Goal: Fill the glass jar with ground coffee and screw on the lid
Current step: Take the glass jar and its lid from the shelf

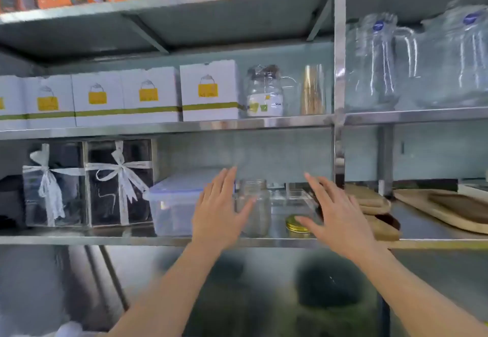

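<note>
Both hands are spread flat with fingers wide, holding nothing. Between them an empty glass jar [253,207] stands upright on the steel shelf [79,240], lidless. One hand, the left hand [217,210], hovers just left of the jar, its thumb across the glass; whether it touches is unclear. At the other side, the right hand [336,218] reaches over a gold lid [294,226] lying flat just beside the jar, thumb tip above it. Left of the left hand sits a clear plastic container [174,202].
</note>
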The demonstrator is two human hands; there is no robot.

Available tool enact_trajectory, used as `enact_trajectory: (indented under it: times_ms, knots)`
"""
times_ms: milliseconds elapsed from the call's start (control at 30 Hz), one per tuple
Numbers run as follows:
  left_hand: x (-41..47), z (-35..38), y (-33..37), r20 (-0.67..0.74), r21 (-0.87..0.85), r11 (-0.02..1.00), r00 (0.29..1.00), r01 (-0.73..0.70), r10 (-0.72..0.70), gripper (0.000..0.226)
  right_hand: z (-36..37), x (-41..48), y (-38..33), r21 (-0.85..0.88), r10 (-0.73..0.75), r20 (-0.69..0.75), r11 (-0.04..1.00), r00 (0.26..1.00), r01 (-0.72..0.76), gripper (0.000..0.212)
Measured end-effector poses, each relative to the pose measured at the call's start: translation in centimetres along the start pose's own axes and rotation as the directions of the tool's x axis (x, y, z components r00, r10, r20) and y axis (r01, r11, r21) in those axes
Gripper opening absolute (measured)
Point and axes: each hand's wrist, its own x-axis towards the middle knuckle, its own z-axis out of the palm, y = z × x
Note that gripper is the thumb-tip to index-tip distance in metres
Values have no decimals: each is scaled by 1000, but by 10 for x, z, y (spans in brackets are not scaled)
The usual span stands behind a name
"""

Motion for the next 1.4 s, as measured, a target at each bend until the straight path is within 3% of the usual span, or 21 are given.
enact_trajectory:
  times_ms: [200, 367, 500, 667, 767, 1067, 1200, 1400]
  knots:
    - [1, 67, -2, 74, -29, 993, 990, 119, -116, 80, 63, 12, 20, 60, 150, 111, 986, 982, -158, 84]
    - [13, 104, 3, 62, -73, 952, 954, 299, -295, 98, 97, 21, 25, -57, 173, 37, 984, 984, -170, 70]
    - [16, 122, 5, 25, -152, 900, 912, 407, -409, 107, 119, 25, 17, 23, 141, 42, 990, 989, -142, 73]
    - [21, 126, -1, 81, -293, 828, 875, 478, -477, 98, 121, 38, 20, 101, 354, 141, 924, 925, -369, 82]
    - [21, 121, -6, 114, -284, 831, 877, 478, -466, 94, 125, 45, 21, 111, 394, 167, 903, 904, -414, 82]
    - [5, 88, 0, 214, -303, 817, 871, 490, -443, 84, 107, 25, 3, 258, 405, 160, 863, 900, -434, 79]
    - [-22, 55, 7, 246, -344, 807, 876, 479, -415, 79, 73, 0, -11, 232, 296, 172, 915, 940, -331, 77]
    - [-74, -11, 21, 260, -438, 745, 864, 503, -431, 72, 2, -38, -37, 326, 182, 142, 920, 973, -220, 82]
